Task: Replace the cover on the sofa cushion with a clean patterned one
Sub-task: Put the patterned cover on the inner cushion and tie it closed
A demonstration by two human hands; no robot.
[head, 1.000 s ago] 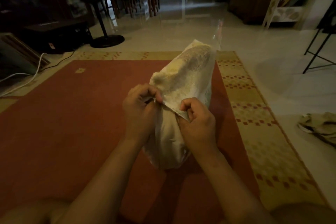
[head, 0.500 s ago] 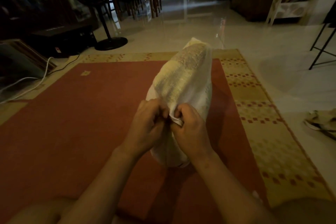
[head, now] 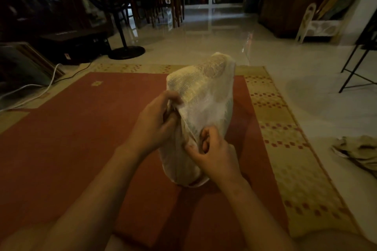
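Cushion stands on end on the rug, centre frame. Left hand grips its left side, right hand its lower right. Fan stand behind, upper left, off the rug. Crumpled cloth lies on the floor, right edge.

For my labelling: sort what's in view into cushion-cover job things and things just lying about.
Job: cushion, patterned cover, left hand and right hand, both gripping the cover's edge.
Lying about: fan base, white cable, black metal frame, crumpled cloth (possibly the old cover; cannot tell).
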